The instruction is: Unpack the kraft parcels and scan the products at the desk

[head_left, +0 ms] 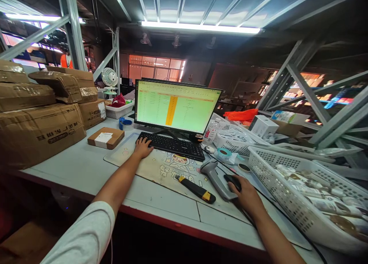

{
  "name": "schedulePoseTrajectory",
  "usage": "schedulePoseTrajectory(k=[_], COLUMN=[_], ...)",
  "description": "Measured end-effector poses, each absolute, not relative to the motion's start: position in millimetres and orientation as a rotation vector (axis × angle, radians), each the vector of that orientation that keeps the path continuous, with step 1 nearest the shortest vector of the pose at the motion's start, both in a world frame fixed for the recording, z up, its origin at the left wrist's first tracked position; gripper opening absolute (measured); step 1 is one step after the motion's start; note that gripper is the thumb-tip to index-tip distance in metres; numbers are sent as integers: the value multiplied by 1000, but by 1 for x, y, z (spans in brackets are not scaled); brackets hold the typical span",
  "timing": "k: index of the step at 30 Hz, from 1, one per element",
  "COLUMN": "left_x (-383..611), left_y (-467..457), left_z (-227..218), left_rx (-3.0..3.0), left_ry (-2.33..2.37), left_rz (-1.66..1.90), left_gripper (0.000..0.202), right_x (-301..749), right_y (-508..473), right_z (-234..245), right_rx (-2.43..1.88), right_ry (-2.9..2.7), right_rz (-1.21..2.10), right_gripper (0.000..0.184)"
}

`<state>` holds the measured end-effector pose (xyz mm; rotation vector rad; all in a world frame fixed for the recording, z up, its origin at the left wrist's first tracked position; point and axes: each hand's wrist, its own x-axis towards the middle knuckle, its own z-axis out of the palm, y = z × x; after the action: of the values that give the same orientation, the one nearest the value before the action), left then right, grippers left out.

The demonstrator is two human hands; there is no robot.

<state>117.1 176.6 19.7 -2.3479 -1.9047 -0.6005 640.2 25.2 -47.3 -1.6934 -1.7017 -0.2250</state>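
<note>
My left hand (143,147) rests with its fingers spread on the left end of a black keyboard (175,144). Wrapped over a black computer mouse (233,182) is my right hand (246,195), on the right part of a printed desk mat (161,172). A grey barcode scanner (216,179) lies just left of the mouse. Left of the scanner is a black and yellow utility knife (197,189). Behind the keyboard stands a monitor (176,107), lit with a spreadsheet that has one orange column.
A small labelled carton (106,138) and blue tape (125,123) lie left of the keyboard. Large cardboard boxes (40,130) are stacked at far left. On the right are a white basket of small packs (287,195), tape rolls (224,153) and a bottle (212,132). Metal beams frame the desk.
</note>
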Motion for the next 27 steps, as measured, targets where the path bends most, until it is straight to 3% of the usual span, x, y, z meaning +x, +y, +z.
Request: schedulePoseTrajectory(k=[27], left_x=[119], left_y=[177], left_z=[21], left_rx=[-2370], left_ry=[-1885], left_rz=[-566], left_gripper=[64], right_x=[643], right_y=[25], right_z=[-50], right_rx=[-1722], right_ry=[-1752], right_rz=[-264], right_gripper=[61])
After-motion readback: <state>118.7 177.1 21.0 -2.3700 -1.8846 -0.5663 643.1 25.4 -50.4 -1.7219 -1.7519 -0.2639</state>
